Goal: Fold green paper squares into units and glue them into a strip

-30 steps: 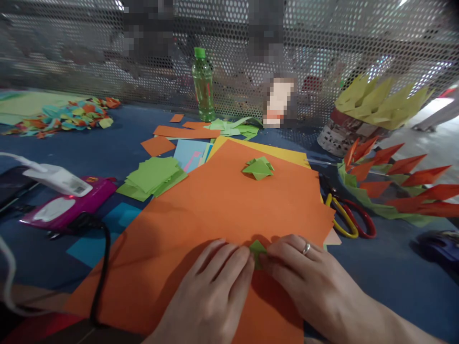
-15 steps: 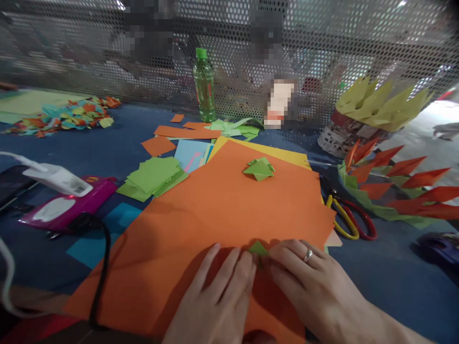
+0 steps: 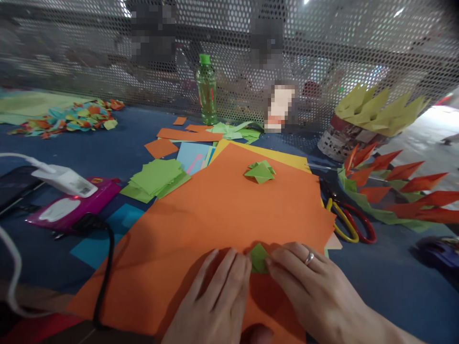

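A small folded piece of green paper lies on a large orange sheet between my two hands. My left hand rests on the sheet, fingers bent and close together, the fingertips pressing the green paper's left edge. From the other side my right hand, with a ring on one finger, pinches its right edge between thumb and fingers. Further up the orange sheet sit several folded green pieces in a small heap. To the left, a stack of green paper squares overlaps the sheet's edge.
Scissors and a ring of orange paper points lie on the right, before a can with yellow points. A green bottle stands by the mesh panel. Left are a pink power bank, cables and paper scraps.
More of the green paper shows between my hands, since my left fingers have shifted slightly left. The whole view has moved a little; the other things stay where they were.
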Demonstrator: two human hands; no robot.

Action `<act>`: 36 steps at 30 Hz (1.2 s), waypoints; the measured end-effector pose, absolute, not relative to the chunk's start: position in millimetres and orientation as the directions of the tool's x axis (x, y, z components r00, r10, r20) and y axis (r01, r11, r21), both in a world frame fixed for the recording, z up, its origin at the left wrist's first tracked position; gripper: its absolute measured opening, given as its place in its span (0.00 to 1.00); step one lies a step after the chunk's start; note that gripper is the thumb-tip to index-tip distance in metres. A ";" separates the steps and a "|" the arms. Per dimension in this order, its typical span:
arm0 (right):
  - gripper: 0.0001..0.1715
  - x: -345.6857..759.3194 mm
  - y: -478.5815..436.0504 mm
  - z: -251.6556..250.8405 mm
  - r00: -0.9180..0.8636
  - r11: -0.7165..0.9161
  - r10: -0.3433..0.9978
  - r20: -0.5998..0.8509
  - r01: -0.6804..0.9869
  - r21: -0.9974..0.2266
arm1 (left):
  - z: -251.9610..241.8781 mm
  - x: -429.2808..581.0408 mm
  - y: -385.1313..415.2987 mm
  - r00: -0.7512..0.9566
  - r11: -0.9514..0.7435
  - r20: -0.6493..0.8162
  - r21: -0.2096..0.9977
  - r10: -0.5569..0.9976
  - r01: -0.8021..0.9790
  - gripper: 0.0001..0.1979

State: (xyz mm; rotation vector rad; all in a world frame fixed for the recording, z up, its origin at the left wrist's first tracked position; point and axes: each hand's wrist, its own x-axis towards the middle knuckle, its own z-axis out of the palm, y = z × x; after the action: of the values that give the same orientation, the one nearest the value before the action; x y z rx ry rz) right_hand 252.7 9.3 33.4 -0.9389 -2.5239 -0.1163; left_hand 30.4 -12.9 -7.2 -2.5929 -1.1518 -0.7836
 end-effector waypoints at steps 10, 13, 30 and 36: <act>0.21 252.9 10.1 30.4 -0.667 0.768 0.600 0.442 0.635 -0.085 | -10.2 30.2 -8.9 0.696 -0.778 0.525 -0.098 0.490 0.621 0.19; 0.21 251.1 11.2 30.6 -0.650 0.751 0.593 0.476 0.659 -0.036 | -11.4 29.8 -8.2 0.691 -0.765 0.528 -0.115 0.493 0.634 0.20; 0.20 253.8 9.7 30.0 -0.647 0.735 0.634 0.424 0.675 -0.068 | -4.3 44.9 -7.5 0.565 -0.728 0.613 0.024 0.552 0.685 0.16; 0.19 256.1 13.8 32.7 -0.611 0.734 0.661 0.435 0.647 -0.206 | -7.5 46.6 -7.6 0.561 -0.725 0.594 0.055 0.577 0.687 0.16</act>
State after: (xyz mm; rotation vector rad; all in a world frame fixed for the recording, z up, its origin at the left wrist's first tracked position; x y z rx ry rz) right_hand 256.1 13.8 32.7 -0.9933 -2.4457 0.0375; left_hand 46.6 -7.6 -7.5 -2.6104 -1.0678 -0.8929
